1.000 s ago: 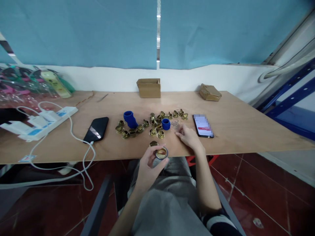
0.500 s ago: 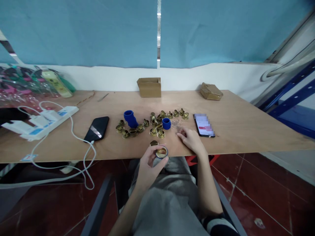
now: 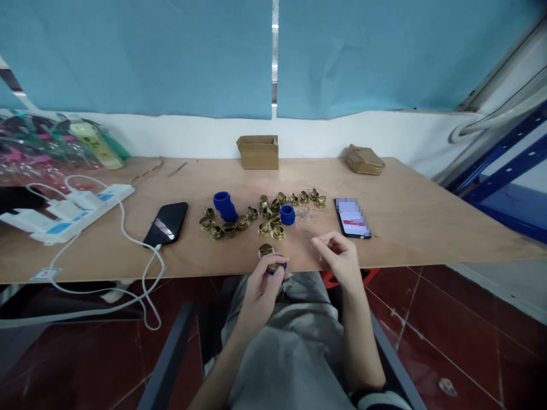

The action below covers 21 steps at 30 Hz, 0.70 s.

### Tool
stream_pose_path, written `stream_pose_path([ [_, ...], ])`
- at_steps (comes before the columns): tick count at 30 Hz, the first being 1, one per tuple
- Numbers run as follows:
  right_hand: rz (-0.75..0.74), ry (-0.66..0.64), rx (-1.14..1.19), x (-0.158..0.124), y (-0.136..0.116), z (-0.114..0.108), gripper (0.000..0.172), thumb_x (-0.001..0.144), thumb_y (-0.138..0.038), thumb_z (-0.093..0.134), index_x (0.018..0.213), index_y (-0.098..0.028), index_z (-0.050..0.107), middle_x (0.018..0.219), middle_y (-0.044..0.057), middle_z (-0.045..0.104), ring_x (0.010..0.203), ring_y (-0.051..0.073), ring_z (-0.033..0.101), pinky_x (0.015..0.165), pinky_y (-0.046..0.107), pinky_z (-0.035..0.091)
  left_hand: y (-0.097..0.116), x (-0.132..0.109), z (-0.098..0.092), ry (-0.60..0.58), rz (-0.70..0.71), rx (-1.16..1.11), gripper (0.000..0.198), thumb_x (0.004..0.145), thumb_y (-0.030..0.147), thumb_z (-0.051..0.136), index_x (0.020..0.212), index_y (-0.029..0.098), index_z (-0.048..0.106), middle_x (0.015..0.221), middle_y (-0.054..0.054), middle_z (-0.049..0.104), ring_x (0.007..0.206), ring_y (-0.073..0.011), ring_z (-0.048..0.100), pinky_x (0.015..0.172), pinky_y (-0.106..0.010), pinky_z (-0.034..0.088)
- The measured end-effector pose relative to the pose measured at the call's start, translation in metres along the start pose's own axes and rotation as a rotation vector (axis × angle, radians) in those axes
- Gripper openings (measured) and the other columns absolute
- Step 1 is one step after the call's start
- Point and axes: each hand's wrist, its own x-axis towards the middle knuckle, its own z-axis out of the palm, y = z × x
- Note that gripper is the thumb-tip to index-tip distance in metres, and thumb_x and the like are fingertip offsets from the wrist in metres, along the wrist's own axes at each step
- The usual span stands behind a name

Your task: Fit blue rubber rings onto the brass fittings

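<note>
My left hand (image 3: pixel 261 287) is closed around a brass fitting with a blue ring (image 3: pixel 276 266), held at the table's near edge. Just beyond it a single brass fitting (image 3: pixel 265 250) lies on the wooden table (image 3: pixel 427 222). My right hand (image 3: pixel 337 257) hovers over the near edge with its fingertips pinched together; what they hold is too small to make out. Farther out lie several brass fittings (image 3: pixel 265 216), a stack of blue rings (image 3: pixel 224 206), another blue ring (image 3: pixel 288 214) and a small heap of tiny clear parts (image 3: pixel 304 214).
A black phone (image 3: pixel 166 223) on a white cable lies at the left, a lit phone (image 3: pixel 352 217) at the right. A white power strip (image 3: pixel 68 210) sits far left. Two cardboard boxes (image 3: pixel 258 151) (image 3: pixel 364 160) stand at the back edge.
My right hand has lifted off the table by the tiny parts and drawn back toward me, fingers pinched. My left hand has tipped the ringed fitting so its opening no longer faces me.
</note>
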Motion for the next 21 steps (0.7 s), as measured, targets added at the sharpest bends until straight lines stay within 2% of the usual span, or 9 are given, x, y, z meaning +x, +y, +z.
stream_pose_path([
  [3, 0.042, 0.008, 0.204, -0.025, -0.013, 0.007, 0.04, 0.083, -0.053, 0.076, 0.068, -0.021, 0.059, 0.056, -0.005, 0.05, 0.049, 0.011, 0.042, 0.049, 0.024, 0.036, 0.006, -0.003, 0.0, -0.062, 0.008, -0.007, 0.025, 0.1, 0.039, 0.053, 0.102, 0.022, 0.071, 0.101, -0.006, 0.07, 0.074, -0.0161, 0.064, 0.075, -0.03, 0.053],
  [7, 0.041, -0.065, 0.27, -0.043, -0.023, 0.014, 0.039, 0.087, -0.053, 0.074, 0.07, -0.021, 0.059, 0.057, -0.005, 0.051, 0.049, 0.01, 0.042, 0.048, 0.023, 0.036, 0.006, -0.007, 0.0, -0.11, -0.015, -0.016, 0.023, 0.099, 0.038, 0.053, 0.099, 0.022, 0.069, 0.089, -0.003, 0.066, 0.069, -0.016, 0.056, 0.068, -0.029, 0.047],
  [10, 0.025, -0.149, 0.28, -0.049, -0.027, 0.018, 0.038, 0.089, -0.052, 0.072, 0.071, -0.021, 0.059, 0.058, -0.005, 0.052, 0.05, 0.011, 0.045, 0.049, 0.023, 0.038, 0.006, -0.009, 0.002, -0.098, -0.038, 0.024, 0.022, 0.099, 0.04, 0.056, 0.097, 0.022, 0.068, 0.084, -0.002, 0.063, 0.066, -0.0148, 0.052, 0.063, -0.027, 0.042],
  [16, -0.011, -0.212, 0.323, -0.053, -0.028, 0.026, 0.035, 0.09, -0.049, 0.072, 0.074, -0.021, 0.061, 0.06, -0.004, 0.054, 0.05, 0.01, 0.047, 0.05, 0.023, 0.039, 0.014, -0.006, 0.002, -0.109, -0.017, 0.094, 0.028, 0.095, 0.036, 0.06, 0.072, 0.019, 0.062, 0.09, -0.002, 0.064, 0.062, -0.0118, 0.049, 0.055, -0.024, 0.036],
  [19, 0.021, -0.262, 0.402, -0.054, -0.024, 0.03, 0.038, 0.09, -0.055, 0.071, 0.075, -0.02, 0.065, 0.06, -0.003, 0.057, 0.046, 0.01, 0.048, 0.047, 0.024, 0.038, 0.016, -0.004, 0.001, -0.139, -0.011, 0.087, 0.031, 0.094, 0.036, 0.061, 0.069, 0.018, 0.061, 0.085, -0.002, 0.063, 0.059, -0.0112, 0.047, 0.053, -0.024, 0.033],
  [21, 0.06, -0.316, 0.459, -0.055, -0.02, 0.032, 0.042, 0.09, -0.059, 0.07, 0.076, -0.02, 0.066, 0.053, -0.004, 0.056, 0.039, 0.009, 0.044, 0.043, 0.023, 0.034, 0.017, -0.005, 0.001, -0.164, -0.015, 0.083, 0.032, 0.095, 0.038, 0.06, 0.069, 0.018, 0.062, 0.082, -0.002, 0.062, 0.058, -0.0114, 0.046, 0.052, -0.025, 0.032],
])
